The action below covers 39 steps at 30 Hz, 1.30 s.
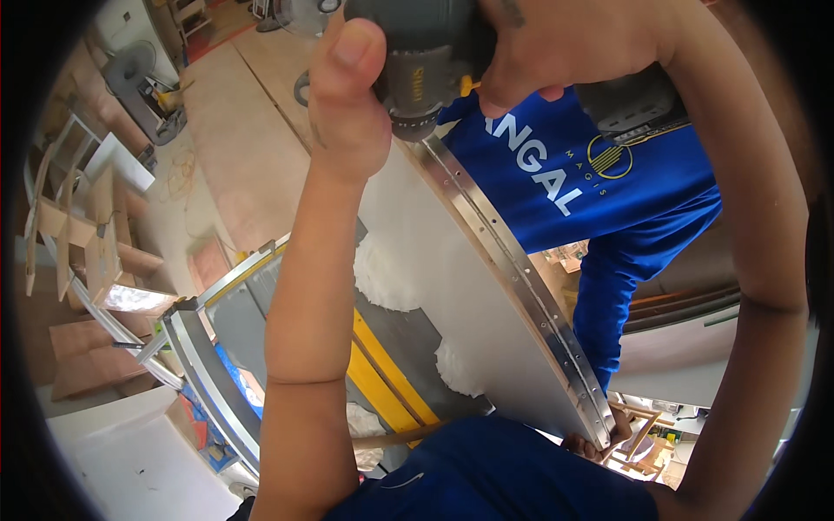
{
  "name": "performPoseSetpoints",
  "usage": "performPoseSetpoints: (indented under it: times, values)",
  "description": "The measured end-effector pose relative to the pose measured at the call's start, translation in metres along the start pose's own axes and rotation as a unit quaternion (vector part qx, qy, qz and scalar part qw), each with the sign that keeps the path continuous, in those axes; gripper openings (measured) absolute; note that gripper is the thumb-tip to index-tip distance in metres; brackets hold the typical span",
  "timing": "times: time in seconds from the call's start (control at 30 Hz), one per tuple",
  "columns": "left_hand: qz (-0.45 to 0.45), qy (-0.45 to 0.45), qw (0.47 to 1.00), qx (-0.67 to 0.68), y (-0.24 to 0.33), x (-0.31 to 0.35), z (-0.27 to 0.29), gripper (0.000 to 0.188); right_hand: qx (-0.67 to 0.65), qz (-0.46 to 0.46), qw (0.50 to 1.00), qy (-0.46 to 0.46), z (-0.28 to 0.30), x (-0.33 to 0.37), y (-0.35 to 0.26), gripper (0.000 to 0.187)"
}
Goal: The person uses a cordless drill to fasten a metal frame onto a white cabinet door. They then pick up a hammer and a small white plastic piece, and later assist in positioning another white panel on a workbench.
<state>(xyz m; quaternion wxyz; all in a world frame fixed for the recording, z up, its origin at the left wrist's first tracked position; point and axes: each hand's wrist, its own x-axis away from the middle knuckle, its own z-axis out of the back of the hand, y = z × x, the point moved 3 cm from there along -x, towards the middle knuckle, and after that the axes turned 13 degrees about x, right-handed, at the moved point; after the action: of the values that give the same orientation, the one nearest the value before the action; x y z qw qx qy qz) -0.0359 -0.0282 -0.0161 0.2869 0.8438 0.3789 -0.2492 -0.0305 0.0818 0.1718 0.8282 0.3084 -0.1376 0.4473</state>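
Observation:
A dark cordless drill with an orange switch is held between my two hands at the top of the view. My right hand is closed round its grip, above the dark battery. My left hand is wrapped against the other side of the drill body, thumb up; its fingers are mostly hidden. The drill's nose points down at the upper end of a long metal piano hinge, which lies along the edge of a pale board. The bit itself is hard to make out.
A co-worker in a blue shirt stands across the board, with a hand at the hinge's lower end. Beneath the board is a table saw with yellow strips. Wooden shelving and a fan stand at left.

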Motion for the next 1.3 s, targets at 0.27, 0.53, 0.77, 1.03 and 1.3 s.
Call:
performPoseSetpoints:
  times: [0.27,0.53,0.77,1.03,1.3]
  values:
    - [0.025,-0.029,0.999,0.026,-0.009,-0.002,0.012,0.08,0.021,0.067,0.996,0.064,-0.009,0.012,0.008,0.024]
    - [0.03,-0.031,0.999,0.025,-0.005,0.001,0.037,0.072,-0.037,0.101,0.988,0.107,-0.017,0.007,0.008,0.02]
    - [0.07,-0.052,0.996,0.018,-0.006,-0.001,0.036,0.076,-0.066,0.018,0.998,0.007,-0.011,0.008,0.006,0.021]
    - [0.13,-0.139,0.98,0.049,-0.001,-0.01,0.035,0.076,-0.058,-0.017,0.998,-0.003,-0.006,0.008,0.004,0.023]
    - [0.102,-0.242,0.963,0.056,0.0,-0.016,-0.028,0.101,-0.067,0.056,0.993,0.076,-0.016,0.016,0.007,0.025]
